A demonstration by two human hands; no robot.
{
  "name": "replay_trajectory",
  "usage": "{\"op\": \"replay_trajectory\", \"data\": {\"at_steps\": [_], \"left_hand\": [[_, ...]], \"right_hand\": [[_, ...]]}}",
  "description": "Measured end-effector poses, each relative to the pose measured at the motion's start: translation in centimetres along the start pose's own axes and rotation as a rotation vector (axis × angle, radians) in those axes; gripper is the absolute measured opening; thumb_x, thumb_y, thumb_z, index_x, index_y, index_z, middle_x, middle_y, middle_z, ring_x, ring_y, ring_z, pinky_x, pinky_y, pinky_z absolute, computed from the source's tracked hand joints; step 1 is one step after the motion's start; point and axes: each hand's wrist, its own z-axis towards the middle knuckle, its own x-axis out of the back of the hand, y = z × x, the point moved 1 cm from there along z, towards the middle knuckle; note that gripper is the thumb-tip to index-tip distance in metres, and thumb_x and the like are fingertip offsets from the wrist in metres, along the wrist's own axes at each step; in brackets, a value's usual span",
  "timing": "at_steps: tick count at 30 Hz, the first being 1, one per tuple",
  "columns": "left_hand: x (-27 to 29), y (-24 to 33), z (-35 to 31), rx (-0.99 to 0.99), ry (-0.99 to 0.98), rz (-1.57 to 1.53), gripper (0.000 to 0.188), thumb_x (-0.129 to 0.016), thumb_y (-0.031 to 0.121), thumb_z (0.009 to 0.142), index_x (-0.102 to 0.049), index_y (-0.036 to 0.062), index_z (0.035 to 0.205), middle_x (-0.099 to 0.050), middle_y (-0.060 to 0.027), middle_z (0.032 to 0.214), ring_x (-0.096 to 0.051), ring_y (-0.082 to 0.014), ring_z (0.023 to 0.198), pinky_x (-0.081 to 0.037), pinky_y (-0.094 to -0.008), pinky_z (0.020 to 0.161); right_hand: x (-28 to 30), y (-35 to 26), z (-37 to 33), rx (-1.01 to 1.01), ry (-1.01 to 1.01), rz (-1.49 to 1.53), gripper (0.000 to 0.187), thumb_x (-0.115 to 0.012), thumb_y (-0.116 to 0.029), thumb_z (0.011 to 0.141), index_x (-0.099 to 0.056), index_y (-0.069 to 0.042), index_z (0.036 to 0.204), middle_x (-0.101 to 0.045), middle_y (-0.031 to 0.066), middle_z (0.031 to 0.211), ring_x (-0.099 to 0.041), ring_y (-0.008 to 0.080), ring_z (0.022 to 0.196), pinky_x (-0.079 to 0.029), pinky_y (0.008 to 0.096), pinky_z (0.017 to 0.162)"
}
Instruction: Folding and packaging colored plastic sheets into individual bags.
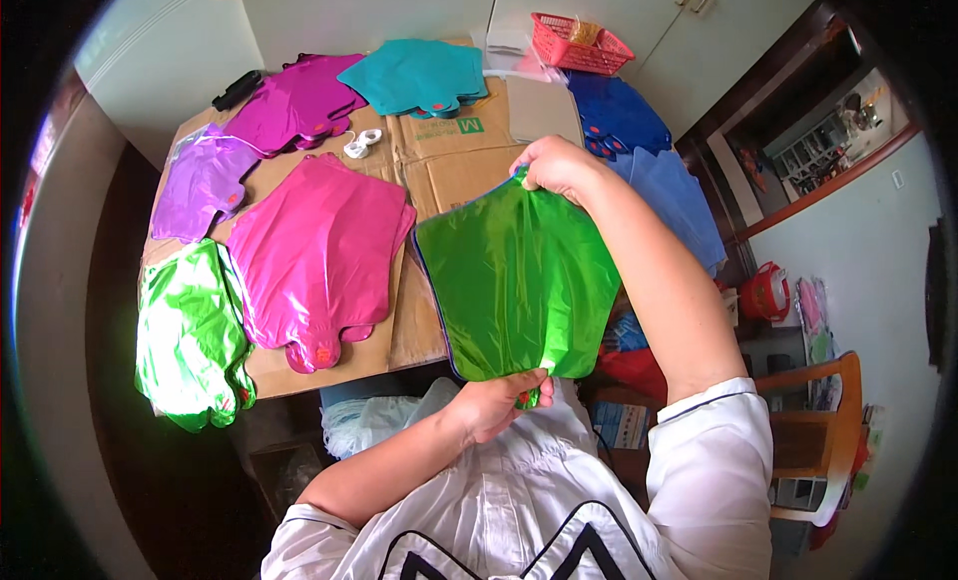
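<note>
Stretched between my two hands is a flat green foil balloon [514,281], held over the table's front edge. My right hand [561,168] pinches its far corner. Down at its near end, my left hand [502,402] closes on the tab, where a small red mark shows. A thin blue-purple edge runs along the green foil's left side; whether that is another sheet beneath, I cannot tell. To the left lies a pile of pink foil balloons [319,246], and beyond it a shiny light-green pile [190,331] hangs partly over the table edge.
Purple [195,186], magenta [299,99], teal [419,73], dark blue [624,111] and light blue [674,201] foil piles ring the cardboard-covered table [439,166]. A small white object [361,143] lies mid-table. A red basket [574,49] stands at the back, a wooden chair [843,420] at right.
</note>
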Motion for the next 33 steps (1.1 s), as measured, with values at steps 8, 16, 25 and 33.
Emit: {"op": "replay_trajectory", "data": {"at_steps": [8,16,25,33], "left_hand": [[0.4,0.2,-0.9,0.008,-0.053,-0.153,0.019,-0.058,0.015,0.095,-0.061,0.0009,0.107,-0.065,-0.0091,0.098,-0.063,-0.0193,0.094,-0.05,-0.0334,0.086],[0.9,-0.3,-0.3,-0.035,-0.168,-0.262,0.024,-0.059,0.017,0.092,-0.059,-0.0007,0.109,-0.064,-0.0111,0.101,-0.061,-0.0214,0.093,-0.048,-0.0339,0.086],[-0.9,0.2,0.0,0.017,0.004,-0.176,0.019,-0.054,0.018,0.097,-0.059,0.0007,0.105,-0.064,-0.01,0.1,-0.061,-0.0194,0.09,-0.048,-0.0312,0.083],[-1.0,-0.3,0.5,0.003,0.112,-0.122,0.017,-0.052,0.016,0.098,-0.06,0.0012,0.097,-0.063,-0.0066,0.091,-0.058,-0.0157,0.084,-0.047,-0.0292,0.081]], "right_hand": [[-0.3,0.8,0.2,0.003,-0.018,-0.014,0.026,-0.063,0.012,0.075,-0.071,0.0,0.095,-0.068,0.0088,0.082,-0.062,0.0158,0.073,-0.049,0.0299,0.066],[-1.1,1.0,0.6,0.023,-0.014,0.066,0.024,-0.062,0.012,0.075,-0.07,0.0,0.094,-0.067,0.0077,0.08,-0.061,0.0152,0.07,-0.048,0.0295,0.063],[-1.5,0.1,0.4,-0.006,-0.002,-0.022,0.022,-0.059,0.01,0.076,-0.069,-0.001,0.093,-0.065,0.0064,0.077,-0.056,0.0135,0.065,-0.044,0.0292,0.056],[-1.5,0.1,0.5,0.008,0.007,-0.029,0.023,-0.058,0.01,0.076,-0.068,0.001,0.095,-0.064,0.0075,0.077,-0.055,0.0141,0.064,-0.043,0.0298,0.054]]}}
